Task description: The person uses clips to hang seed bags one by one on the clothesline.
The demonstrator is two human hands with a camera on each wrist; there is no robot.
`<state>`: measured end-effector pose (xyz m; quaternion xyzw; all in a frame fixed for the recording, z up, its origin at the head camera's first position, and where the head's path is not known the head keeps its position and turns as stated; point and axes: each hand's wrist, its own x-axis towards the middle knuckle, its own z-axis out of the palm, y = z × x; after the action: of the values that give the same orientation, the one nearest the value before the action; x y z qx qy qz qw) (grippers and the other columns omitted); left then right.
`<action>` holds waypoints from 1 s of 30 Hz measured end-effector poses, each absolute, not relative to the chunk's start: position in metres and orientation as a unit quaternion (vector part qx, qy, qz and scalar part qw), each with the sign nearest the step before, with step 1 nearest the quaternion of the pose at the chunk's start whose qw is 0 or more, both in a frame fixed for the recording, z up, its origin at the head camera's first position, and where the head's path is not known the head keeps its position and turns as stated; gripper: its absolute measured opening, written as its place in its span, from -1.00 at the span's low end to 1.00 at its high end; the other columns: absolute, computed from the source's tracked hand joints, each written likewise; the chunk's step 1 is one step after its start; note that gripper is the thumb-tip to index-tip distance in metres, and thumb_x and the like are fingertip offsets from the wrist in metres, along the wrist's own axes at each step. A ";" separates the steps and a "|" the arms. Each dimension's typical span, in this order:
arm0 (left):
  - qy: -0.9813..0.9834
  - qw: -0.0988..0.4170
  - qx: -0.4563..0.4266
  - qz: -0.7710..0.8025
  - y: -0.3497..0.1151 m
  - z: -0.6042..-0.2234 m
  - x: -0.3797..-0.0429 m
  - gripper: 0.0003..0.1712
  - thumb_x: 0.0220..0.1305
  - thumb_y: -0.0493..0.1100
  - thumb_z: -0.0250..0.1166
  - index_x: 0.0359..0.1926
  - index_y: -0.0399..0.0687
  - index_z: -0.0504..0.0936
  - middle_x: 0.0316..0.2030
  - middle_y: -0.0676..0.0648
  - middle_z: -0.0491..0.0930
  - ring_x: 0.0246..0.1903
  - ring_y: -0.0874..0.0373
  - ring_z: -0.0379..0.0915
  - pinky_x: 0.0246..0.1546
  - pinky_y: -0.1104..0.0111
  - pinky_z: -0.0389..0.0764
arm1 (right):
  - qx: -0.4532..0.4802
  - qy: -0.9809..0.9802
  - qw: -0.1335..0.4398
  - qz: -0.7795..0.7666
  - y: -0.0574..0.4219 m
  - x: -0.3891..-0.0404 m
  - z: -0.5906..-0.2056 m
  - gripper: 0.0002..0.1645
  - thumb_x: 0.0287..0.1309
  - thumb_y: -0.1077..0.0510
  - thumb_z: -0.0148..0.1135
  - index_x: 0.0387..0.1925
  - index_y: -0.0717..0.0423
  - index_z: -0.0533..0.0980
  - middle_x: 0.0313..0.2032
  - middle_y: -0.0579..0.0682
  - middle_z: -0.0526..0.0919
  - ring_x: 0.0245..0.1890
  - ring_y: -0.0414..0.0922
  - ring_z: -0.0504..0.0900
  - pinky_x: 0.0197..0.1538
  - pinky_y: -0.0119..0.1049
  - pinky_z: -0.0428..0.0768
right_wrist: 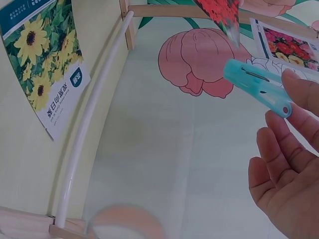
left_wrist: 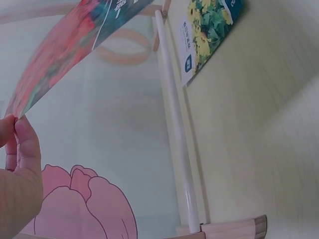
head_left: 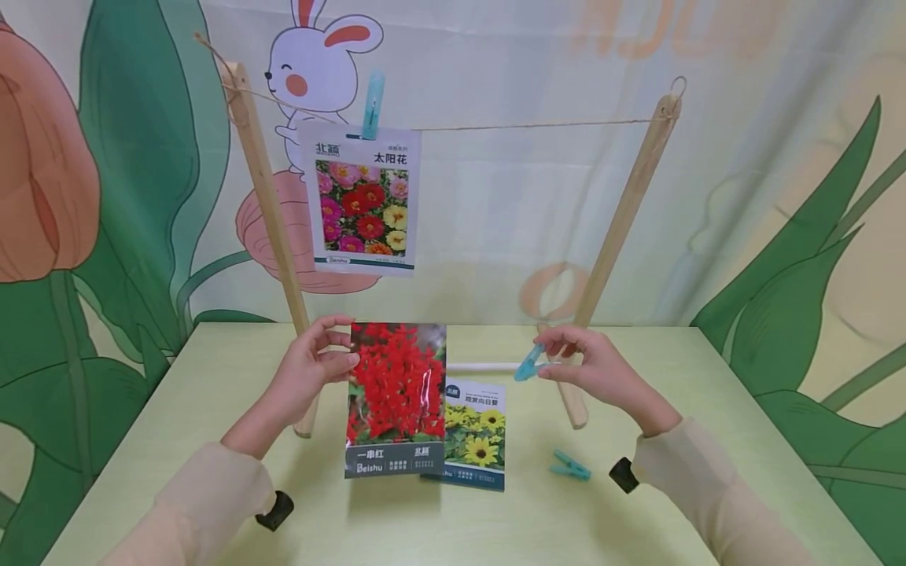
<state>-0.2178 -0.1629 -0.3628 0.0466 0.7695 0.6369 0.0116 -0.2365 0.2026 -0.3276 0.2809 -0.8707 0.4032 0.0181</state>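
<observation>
My left hand [head_left: 320,362] pinches the left edge of a red-flower seed packet [head_left: 396,385], held upright above the table. In the left wrist view the packet [left_wrist: 60,55] bends slightly away from the thumb and fingers. My right hand [head_left: 591,362] pinches a light-blue clothespin [head_left: 529,363] by one end, as the right wrist view shows with the clothespin [right_wrist: 256,87] up close. A sunflower seed packet [head_left: 477,432] lies on the table, partly hidden by the red-flower packet. Near it rests a second blue clothespin [head_left: 570,465].
A twine line [head_left: 524,126] spans two wooden posts [head_left: 265,189] joined by a white rod [head_left: 481,367]. From its left part hangs a mixed-flower packet [head_left: 364,204] under a blue clothespin [head_left: 373,106]. Behind is a printed curtain [head_left: 488,220].
</observation>
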 end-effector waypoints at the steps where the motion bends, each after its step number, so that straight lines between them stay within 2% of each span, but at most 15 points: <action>1: 0.769 0.010 0.046 0.638 -0.163 -0.362 -0.218 -0.44 0.19 -0.28 0.11 0.20 -0.01 0.17 -0.17 -0.08 0.30 -0.29 0.22 0.46 -0.27 0.41 0.57 | 0.282 -0.870 0.020 0.404 0.203 -0.237 -0.327 -0.62 -0.10 0.23 0.31 -0.15 0.17 0.49 -0.33 0.00 0.54 -0.26 0.00 0.45 -0.18 -0.29 0.46; 4: 0.767 0.006 0.047 0.640 -0.162 -0.358 -0.218 -0.43 0.19 -0.29 0.11 0.21 -0.02 0.16 -0.17 -0.07 0.29 -0.30 0.24 0.46 -0.28 0.43 0.57 | 0.285 -0.867 0.026 0.408 0.202 -0.238 -0.323 -0.63 -0.10 0.24 0.30 -0.15 0.18 0.49 -0.32 0.01 0.53 -0.27 -0.05 0.45 -0.17 -0.20 0.46; 7: 0.763 0.003 0.051 0.645 -0.160 -0.355 -0.219 -0.42 0.19 -0.31 0.11 0.21 -0.04 0.15 -0.18 -0.07 0.28 -0.33 0.25 0.46 -0.29 0.42 0.58 | 0.283 -0.868 0.028 0.408 0.202 -0.239 -0.320 -0.63 -0.08 0.24 0.29 -0.15 0.17 0.48 -0.32 0.01 0.52 -0.26 -0.07 0.43 -0.17 -0.20 0.45; 14: 0.757 -0.003 0.062 0.651 -0.156 -0.349 -0.220 -0.43 0.19 -0.30 0.11 0.21 -0.06 0.16 -0.19 -0.06 0.29 -0.34 0.27 0.46 -0.30 0.46 0.57 | 0.280 -0.870 0.035 0.404 0.202 -0.240 -0.311 -0.63 -0.06 0.25 0.27 -0.13 0.20 0.47 -0.28 0.07 0.53 -0.24 -0.06 0.42 -0.17 -0.25 0.43; 20: 0.756 -0.014 0.066 0.652 -0.152 -0.345 -0.221 -0.43 0.19 -0.30 0.11 0.21 -0.05 0.17 -0.19 -0.05 0.30 -0.32 0.28 0.47 -0.29 0.47 0.56 | 0.279 -0.867 0.052 0.409 0.201 -0.242 -0.308 -0.61 -0.08 0.28 0.28 -0.13 0.26 0.47 -0.32 0.05 0.53 -0.25 -0.03 0.43 -0.21 -0.36 0.44; 26: 0.752 -0.022 0.067 0.656 -0.149 -0.342 -0.223 -0.45 0.18 -0.32 0.11 0.19 -0.02 0.19 -0.20 -0.05 0.30 -0.31 0.27 0.47 -0.30 0.46 0.56 | 0.280 -0.864 0.059 0.416 0.201 -0.244 -0.304 -0.62 -0.07 0.26 0.27 -0.13 0.25 0.47 -0.30 0.05 0.53 -0.25 -0.09 0.43 -0.19 -0.31 0.44; 30: 0.748 -0.027 0.069 0.660 -0.147 -0.339 -0.225 -0.46 0.18 -0.33 0.11 0.17 -0.01 0.20 -0.21 -0.03 0.30 -0.32 0.27 0.47 -0.31 0.46 0.57 | 0.280 -0.863 0.063 0.415 0.202 -0.246 -0.300 -0.61 -0.07 0.25 0.27 -0.13 0.24 0.46 -0.29 0.07 0.52 -0.26 -0.14 0.41 -0.21 -0.40 0.43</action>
<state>-0.2251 -0.1475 -0.3395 0.0694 0.7477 0.6598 -0.0272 -0.2461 0.2019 -0.2999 0.2801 -0.8632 0.4152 0.0634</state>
